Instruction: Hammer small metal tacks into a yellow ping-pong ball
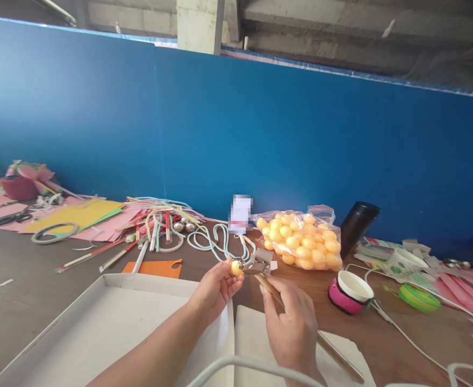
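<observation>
My left hand (214,290) pinches a small yellow ball (235,267) between thumb and fingertips, above the edge of a white tray (59,328). My right hand (291,322) is closed around a thin wooden stick (333,352) whose far end carries a small grey metal piece (259,263) that touches the ball. Both hands meet just in front of a clear bag of yellow balls (305,244).
A pink cup with a white rim (349,293) stands right of my hands, a black cylinder (357,220) behind it. Cords, sticks and coloured paper sheets (83,215) lie at the left, scissors (13,217) further left. A blue wall closes the table's back.
</observation>
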Demonstrator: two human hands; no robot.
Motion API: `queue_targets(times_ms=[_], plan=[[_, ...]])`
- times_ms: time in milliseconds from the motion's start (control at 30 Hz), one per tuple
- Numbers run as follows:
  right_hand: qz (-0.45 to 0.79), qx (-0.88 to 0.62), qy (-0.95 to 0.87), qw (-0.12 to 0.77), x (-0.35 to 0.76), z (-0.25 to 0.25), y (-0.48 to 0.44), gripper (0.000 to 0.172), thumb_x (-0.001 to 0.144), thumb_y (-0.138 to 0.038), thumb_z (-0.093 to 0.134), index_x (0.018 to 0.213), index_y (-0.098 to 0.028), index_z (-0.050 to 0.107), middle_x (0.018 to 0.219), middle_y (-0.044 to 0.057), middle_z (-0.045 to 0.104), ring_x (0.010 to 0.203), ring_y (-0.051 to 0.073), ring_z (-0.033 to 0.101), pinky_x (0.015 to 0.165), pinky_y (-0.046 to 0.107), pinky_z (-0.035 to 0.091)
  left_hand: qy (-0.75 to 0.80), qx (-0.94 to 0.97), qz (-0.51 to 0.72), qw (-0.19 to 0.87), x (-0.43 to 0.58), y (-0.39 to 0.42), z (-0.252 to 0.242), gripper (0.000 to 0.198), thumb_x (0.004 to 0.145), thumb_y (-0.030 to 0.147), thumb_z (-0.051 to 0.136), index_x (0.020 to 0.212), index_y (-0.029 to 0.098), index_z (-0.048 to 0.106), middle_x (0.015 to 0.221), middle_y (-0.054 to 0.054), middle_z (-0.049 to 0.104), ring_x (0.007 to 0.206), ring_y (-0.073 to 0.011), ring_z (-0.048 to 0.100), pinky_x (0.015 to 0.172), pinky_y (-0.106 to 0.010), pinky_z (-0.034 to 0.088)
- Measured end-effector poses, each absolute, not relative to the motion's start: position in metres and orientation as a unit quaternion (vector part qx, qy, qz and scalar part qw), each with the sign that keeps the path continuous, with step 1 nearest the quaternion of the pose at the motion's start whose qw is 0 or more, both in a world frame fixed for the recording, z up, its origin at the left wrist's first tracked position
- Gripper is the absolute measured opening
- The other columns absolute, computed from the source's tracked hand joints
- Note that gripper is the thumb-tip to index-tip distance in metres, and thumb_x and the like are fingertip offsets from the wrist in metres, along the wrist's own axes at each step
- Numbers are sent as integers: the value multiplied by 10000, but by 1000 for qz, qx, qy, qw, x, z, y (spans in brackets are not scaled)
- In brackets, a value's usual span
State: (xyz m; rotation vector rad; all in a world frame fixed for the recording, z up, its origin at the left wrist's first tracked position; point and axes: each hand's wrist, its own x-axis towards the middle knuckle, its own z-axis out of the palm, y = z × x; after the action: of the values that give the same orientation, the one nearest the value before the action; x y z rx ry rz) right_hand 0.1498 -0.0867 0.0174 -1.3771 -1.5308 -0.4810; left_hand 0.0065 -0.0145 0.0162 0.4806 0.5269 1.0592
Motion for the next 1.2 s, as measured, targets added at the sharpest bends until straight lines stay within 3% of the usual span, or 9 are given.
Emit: queue_targets(times_ms=[1200], plan=[[-178,-569,-636,490,149,14,-86,173,781,-223,619,953,-221,607,902,40,675,848,196,585,820,356,401,267,235,496,792,8,-13,16,155,773,244,608,846,121,548,811,-61,636,636,-99,622,638,-205,543]])
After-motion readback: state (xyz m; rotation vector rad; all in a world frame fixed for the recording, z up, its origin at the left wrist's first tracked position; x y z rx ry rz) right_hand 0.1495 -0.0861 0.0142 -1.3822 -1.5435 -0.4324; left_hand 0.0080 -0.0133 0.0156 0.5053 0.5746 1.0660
